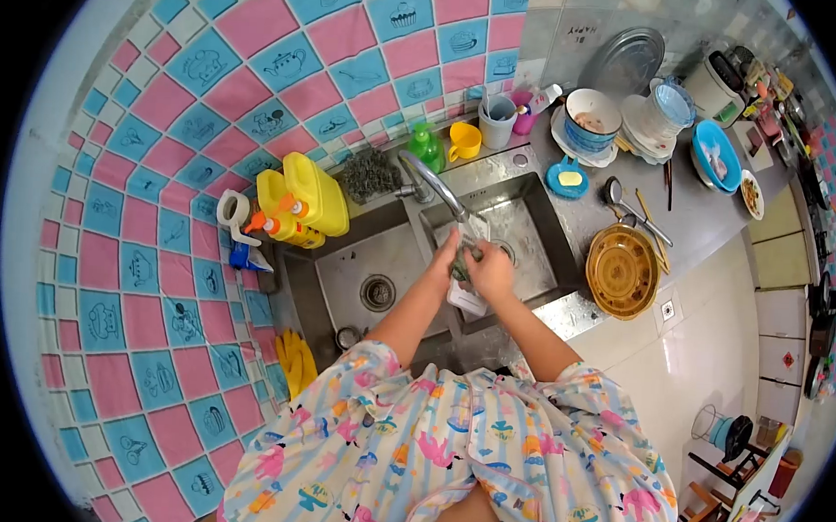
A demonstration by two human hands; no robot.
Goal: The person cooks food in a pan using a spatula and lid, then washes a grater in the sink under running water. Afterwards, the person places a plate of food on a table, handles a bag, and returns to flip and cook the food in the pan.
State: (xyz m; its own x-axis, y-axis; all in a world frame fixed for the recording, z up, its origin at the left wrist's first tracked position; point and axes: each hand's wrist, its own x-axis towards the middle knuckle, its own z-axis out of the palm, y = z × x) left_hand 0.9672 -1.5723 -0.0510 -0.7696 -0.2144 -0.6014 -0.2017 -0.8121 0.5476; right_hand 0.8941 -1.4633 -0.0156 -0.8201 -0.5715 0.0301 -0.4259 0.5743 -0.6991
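Observation:
Both hands are together under the faucet [451, 203], above the right side of the double sink [567, 258]. My left hand [444, 255] presses against a small grey-green wad [463, 263], perhaps a scrubber or cloth; its kind is unclear. Fingers of my right hand [490, 270] curl round the same wad from the other side. A white flat piece [467, 299] shows just below the hands, near the divider between the basins. Part of another pale thing [476, 228] is visible behind the fingers, beneath the spout. The hands partly hide both.
Yellow jugs [314, 196], a steel-wool-like clump [370, 175], a green bottle [428, 148] and a yellow cup [464, 142] line the wall. On the right counter stand stacked bowls [592, 124], a soap dish [568, 179], ladle [626, 203] and brown basket [622, 272]. Yellow gloves [295, 360] hang left.

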